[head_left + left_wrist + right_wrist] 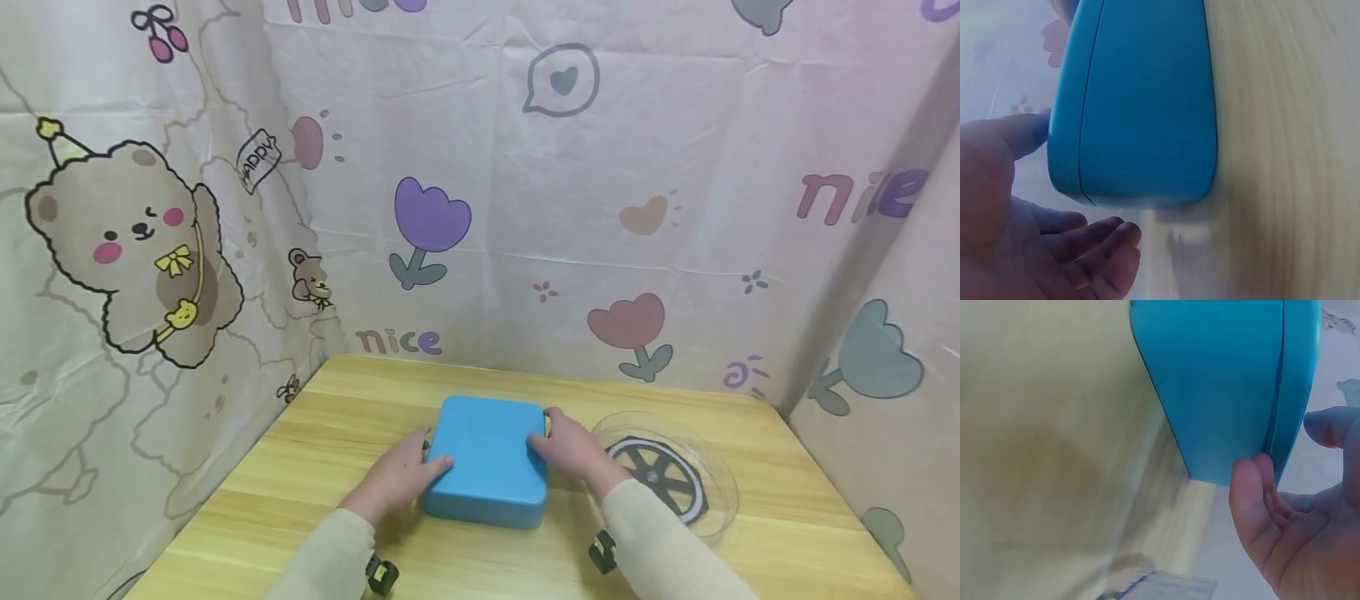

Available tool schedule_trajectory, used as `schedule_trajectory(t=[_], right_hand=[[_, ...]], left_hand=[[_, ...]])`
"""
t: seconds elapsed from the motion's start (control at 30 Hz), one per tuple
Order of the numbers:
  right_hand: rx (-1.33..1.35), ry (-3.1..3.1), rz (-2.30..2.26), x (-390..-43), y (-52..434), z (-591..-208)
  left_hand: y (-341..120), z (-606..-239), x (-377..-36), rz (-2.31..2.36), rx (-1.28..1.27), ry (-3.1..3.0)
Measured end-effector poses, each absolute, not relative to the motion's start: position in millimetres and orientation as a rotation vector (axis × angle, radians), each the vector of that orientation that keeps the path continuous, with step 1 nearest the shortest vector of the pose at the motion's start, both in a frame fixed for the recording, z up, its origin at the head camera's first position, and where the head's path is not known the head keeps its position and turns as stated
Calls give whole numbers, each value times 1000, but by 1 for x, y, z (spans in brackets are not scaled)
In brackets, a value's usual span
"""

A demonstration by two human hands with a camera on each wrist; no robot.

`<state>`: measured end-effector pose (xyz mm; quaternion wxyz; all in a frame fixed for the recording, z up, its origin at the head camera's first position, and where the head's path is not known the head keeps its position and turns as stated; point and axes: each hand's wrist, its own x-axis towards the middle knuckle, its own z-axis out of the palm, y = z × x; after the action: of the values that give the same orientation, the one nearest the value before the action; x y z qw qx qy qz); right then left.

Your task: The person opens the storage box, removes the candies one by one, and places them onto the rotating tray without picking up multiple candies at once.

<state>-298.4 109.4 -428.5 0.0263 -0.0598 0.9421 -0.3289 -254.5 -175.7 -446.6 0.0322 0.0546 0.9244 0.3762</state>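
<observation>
both sleeves reach in: my left hand [405, 477] and right hand [573, 450] clasp the sides of the blue box [489, 458] lying flat on the wooden table [315, 450].
i judge the lid comes next, needing an even lift. box shows no label; the curtain [675, 167] reads "nice" and "happy".
</observation>
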Motion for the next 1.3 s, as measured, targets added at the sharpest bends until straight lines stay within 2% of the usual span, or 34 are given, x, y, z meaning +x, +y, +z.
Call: schedule_trajectory(t=[0.53,1.3], right_hand=[[-281,2899,-1173,-278,106,-445],[-256,2877,-1349,-261,108,-431]], left_hand=[[-162,-444,-255,1007,249,3002],[-150,-434,-249,855,256,3117]])
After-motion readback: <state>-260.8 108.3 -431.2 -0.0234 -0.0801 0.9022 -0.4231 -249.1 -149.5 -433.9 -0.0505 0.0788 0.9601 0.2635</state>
